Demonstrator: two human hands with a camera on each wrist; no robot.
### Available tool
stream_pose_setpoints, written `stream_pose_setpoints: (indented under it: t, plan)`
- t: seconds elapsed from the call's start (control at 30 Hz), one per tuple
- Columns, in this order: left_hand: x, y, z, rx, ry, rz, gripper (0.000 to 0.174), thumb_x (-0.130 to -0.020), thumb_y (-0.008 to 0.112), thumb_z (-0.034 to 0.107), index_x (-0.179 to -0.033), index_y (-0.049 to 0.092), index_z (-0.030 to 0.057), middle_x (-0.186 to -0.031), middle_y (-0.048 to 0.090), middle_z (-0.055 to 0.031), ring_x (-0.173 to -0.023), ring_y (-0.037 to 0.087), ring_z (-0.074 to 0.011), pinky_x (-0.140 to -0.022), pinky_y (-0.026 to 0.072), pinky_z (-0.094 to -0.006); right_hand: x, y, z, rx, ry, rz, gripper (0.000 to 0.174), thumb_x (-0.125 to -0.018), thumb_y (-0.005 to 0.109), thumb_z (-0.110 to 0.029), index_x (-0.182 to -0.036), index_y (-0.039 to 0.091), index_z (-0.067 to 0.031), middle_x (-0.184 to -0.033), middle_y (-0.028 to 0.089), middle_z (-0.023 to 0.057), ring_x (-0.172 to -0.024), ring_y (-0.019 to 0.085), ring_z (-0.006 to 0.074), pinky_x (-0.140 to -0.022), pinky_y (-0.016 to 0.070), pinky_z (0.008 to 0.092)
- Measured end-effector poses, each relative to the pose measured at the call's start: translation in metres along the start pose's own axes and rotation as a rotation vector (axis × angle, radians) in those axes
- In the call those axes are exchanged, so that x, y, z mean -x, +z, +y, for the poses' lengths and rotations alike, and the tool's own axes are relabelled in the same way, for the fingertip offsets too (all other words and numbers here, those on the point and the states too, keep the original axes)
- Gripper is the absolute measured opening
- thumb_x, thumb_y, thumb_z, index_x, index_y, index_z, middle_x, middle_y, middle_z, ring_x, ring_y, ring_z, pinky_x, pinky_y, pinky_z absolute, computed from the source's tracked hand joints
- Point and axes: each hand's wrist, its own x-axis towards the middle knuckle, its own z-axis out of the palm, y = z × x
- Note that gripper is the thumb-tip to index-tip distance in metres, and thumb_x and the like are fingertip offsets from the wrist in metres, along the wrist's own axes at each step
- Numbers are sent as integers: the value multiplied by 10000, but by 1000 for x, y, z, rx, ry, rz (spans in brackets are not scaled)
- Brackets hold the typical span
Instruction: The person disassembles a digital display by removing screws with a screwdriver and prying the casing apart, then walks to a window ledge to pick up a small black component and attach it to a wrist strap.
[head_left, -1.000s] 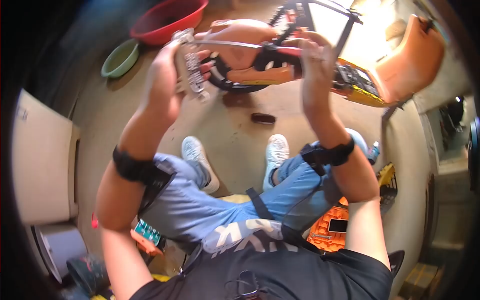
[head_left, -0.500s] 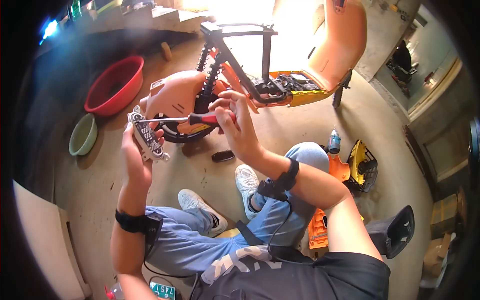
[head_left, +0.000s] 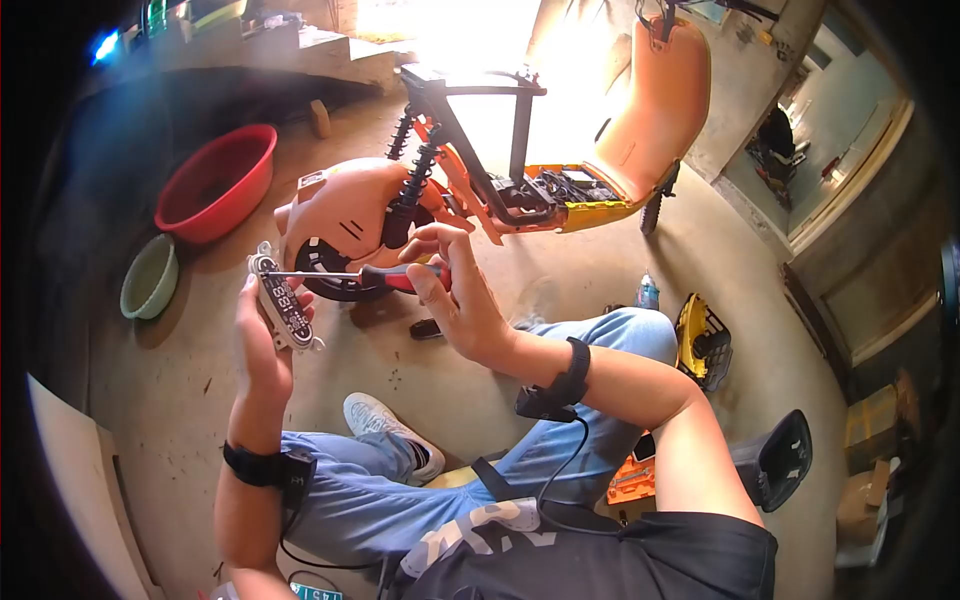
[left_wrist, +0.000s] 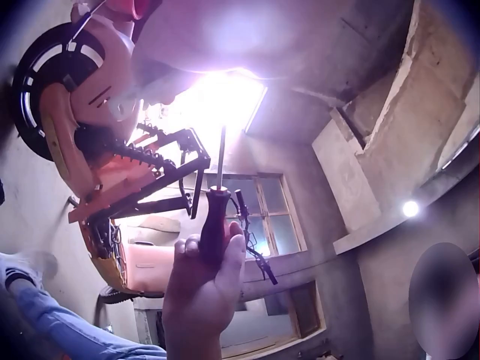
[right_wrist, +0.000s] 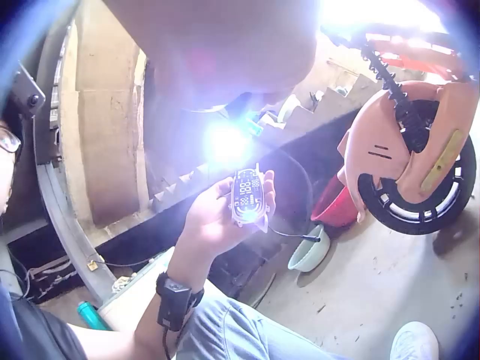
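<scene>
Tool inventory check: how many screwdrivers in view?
1 screwdriver: held in the right hand, pointing toward the display panel held in the left hand. Others could be hidden from view.

A red basin (head_left: 237, 208) stands on the bare floor (head_left: 195, 395) beside a smaller pale green basin (head_left: 150, 282). Right of them stands an orange scooter (head_left: 655, 115) with an exposed black frame (head_left: 521, 135). Nearer sit a bluish bottle (head_left: 648, 293) and a yellow-and-black plastic part (head_left: 706, 345). A white cabinet (head_left: 75, 475) edges the left.
</scene>
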Motion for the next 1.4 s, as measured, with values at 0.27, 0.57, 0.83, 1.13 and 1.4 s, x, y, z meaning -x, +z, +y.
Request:
stream_pose_setpoints:
  t: [0.27, 0.57, 0.83, 1.13, 1.4]
  plan:
    - [1, -20, 5, 34, 44, 93, 427, -1058, 373, 408, -1259, 530, 66, -1133, 671, -137, -897, 678, -231, -794, 563, -374, 1, 29, 2, 15, -61, -20, 369, -1023, 544, -204, -1323, 392, -52, -1094, 598, 116, -897, 510, 205, -888, 422, 371]
    - [2, -22, 11, 60, 69, 155, 440, -1058, 366, 403, -1259, 528, 47, -1118, 674, -127, -887, 671, -215, -800, 552, -366, -4, 43, 13, -49, -33, -53, 362, -1007, 556, -159, -1311, 394, -47, -1082, 594, 115, -889, 491, 198, -880, 414, 362]
    - [-3, -17, 8, 4, 81, 197, 442, -1057, 374, 401, -1266, 525, 43, -1114, 674, -139, -884, 675, -214, -804, 549, -361, -14, 41, 42, -188, 27, -48, 343, -1026, 537, -167, -1316, 397, -50, -1044, 559, 89, -857, 456, 162, -848, 415, 334]
    - [-9, 11, 3, -109, 89, 200, 430, -1064, 359, 386, -1311, 511, 68, -1211, 661, -164, -935, 677, -194, -860, 553, -341, -10, 24, 63, -311, 98, 3, 357, -1033, 531, -165, -1338, 384, -51, -1047, 554, 78, -815, 445, 133, -791, 423, 289]
    - [-13, 35, -3, -120, 135, 139, 472, -1072, 329, 386, -1333, 512, 38, -1227, 655, -190, -938, 679, -187, -855, 555, -334, -25, -6, 57, -557, 114, 29, 495, -933, 636, -23, -1342, 359, -55, -1074, 544, 104, -841, 517, 99, -696, 447, 238]
